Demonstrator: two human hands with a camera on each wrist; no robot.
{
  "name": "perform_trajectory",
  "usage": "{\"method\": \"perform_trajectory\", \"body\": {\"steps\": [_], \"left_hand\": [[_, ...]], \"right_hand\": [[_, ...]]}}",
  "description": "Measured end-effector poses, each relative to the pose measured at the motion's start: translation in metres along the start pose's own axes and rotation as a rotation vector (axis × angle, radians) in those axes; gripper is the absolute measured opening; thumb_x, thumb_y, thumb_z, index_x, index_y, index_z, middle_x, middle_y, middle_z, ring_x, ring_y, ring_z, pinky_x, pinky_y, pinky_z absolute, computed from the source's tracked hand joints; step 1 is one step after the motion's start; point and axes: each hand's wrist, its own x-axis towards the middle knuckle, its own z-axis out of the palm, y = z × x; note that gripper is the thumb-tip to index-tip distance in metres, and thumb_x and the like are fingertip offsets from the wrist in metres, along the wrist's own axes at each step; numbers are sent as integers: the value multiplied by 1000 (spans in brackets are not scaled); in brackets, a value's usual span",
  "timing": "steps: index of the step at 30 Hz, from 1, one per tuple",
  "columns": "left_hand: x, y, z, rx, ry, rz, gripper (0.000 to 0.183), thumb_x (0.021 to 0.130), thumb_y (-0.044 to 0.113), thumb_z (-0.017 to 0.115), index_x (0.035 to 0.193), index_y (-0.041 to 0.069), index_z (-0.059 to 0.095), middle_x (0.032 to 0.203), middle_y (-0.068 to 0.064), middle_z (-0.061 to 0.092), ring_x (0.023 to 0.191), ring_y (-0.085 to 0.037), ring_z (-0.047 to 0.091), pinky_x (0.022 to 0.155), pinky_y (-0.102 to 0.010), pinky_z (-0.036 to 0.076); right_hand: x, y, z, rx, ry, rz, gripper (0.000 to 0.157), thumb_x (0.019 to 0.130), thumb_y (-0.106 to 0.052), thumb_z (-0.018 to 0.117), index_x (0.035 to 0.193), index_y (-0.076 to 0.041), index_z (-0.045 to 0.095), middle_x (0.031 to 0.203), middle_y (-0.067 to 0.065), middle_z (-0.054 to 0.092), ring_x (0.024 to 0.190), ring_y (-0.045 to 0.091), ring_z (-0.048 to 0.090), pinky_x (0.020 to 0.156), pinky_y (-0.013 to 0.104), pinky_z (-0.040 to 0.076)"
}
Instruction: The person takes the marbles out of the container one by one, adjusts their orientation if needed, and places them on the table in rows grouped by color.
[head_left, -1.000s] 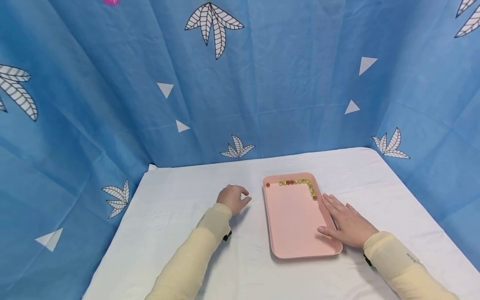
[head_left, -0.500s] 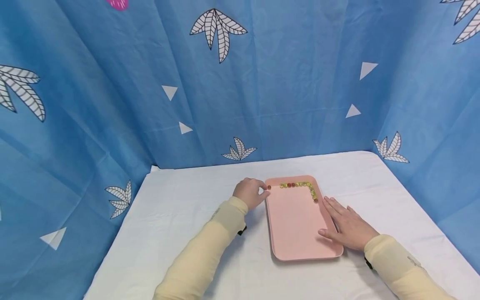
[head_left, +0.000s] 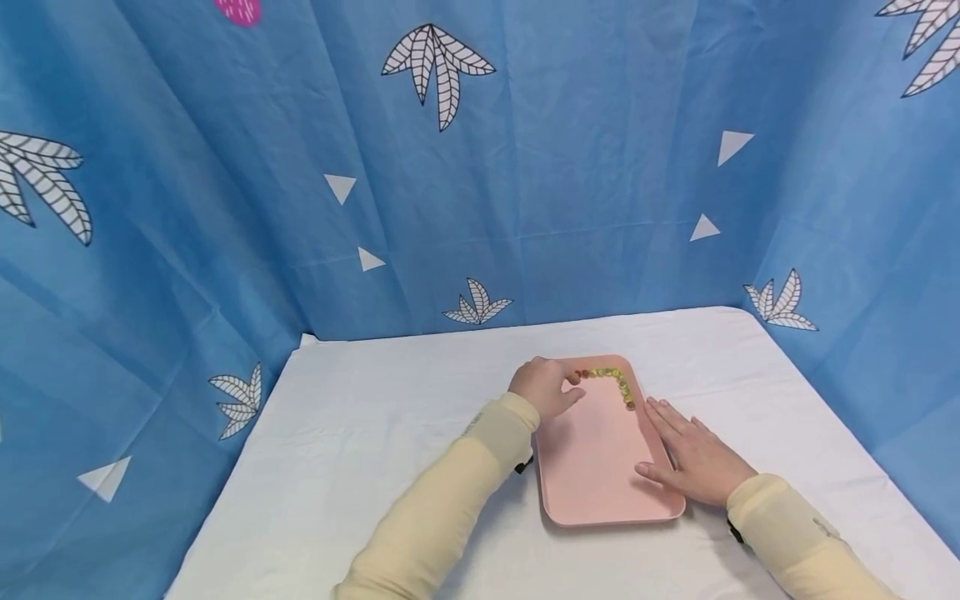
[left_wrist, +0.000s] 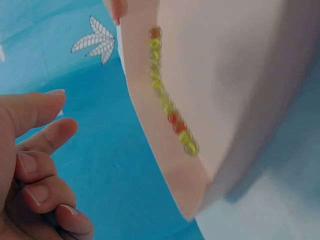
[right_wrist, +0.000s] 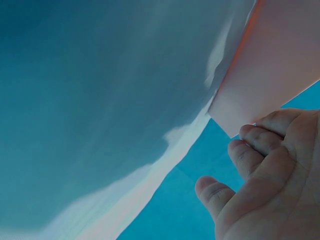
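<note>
A pink tray (head_left: 600, 475) lies on the white cloth. Several small glass marbles (left_wrist: 165, 100), mostly yellow-green with a few red-orange, form a bent row along its far and right inner sides. My left hand (head_left: 542, 387) is over the tray's far left corner, index fingertip right at the row's left end, thumb held apart from it. In the left wrist view its other fingers are loosely curled, and no marble shows between thumb and index. The lone red marble's former corner is covered by this hand in the head view. My right hand (head_left: 697, 458) rests with straight fingers along the tray's right rim.
A white cloth (head_left: 337, 467) covers the table. Blue curtains (head_left: 585, 167) with leaf and triangle prints stand behind and at both sides.
My left hand has moved right, from the cloth left of the tray to over its far left corner. The lone red marble there has gone from sight. My right hand has stayed put.
</note>
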Motion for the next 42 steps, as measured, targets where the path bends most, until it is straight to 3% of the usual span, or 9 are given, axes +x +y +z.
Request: {"method": "perform_trajectory", "body": {"steps": [4, 8, 21, 28, 38, 42], "left_hand": [[4, 12, 6, 24, 12, 40, 20, 88, 40, 69, 101, 26, 76, 98, 14, 71, 84, -3, 64, 82, -24, 48], [11, 22, 14, 14, 1, 60, 18, 88, 39, 69, 101, 27, 76, 98, 12, 71, 81, -2, 64, 75, -20, 49], [33, 44, 49, -50, -90, -18, 20, 86, 40, 72, 103, 29, 73, 98, 15, 67, 80, -1, 61, 70, -20, 50], [41, 48, 64, -152, -149, -99, 15, 86, 34, 73, 100, 28, 71, 99, 16, 65, 86, -2, 58, 76, -23, 48], [43, 45, 84, -258, -135, -158, 17, 84, 34, 75, 99, 28, 70, 98, 18, 63, 88, -2, 58, 78, -24, 48], [41, 44, 91, -273, -144, -127, 16, 84, 32, 75, 100, 29, 70, 100, 19, 64, 93, -1, 59, 82, -23, 48]], "right_hand": [[0, 0, -1, -11, 20, -14, 97, 84, -68, 55, 149, -1, 29, 153, 19, 29, 139, 38, 29, 104, 63, 27], [0, 2, -2, -19, 39, -20, 96, 85, -67, 56, 149, 0, 30, 153, 19, 30, 138, 38, 30, 103, 62, 28], [2, 5, -6, -13, 73, -30, 94, 84, -64, 59, 148, 0, 33, 152, 19, 32, 137, 38, 32, 102, 63, 30], [4, 4, -5, -9, 58, -20, 96, 85, -66, 57, 148, 0, 31, 153, 19, 30, 138, 38, 31, 103, 63, 29], [-1, -1, -1, 5, 31, -1, 96, 84, -66, 57, 150, -2, 29, 154, 17, 29, 139, 37, 30, 104, 61, 28], [-2, -2, 2, 13, 22, 10, 96, 84, -67, 57, 150, -4, 29, 154, 16, 29, 139, 35, 30, 105, 60, 28]]}}
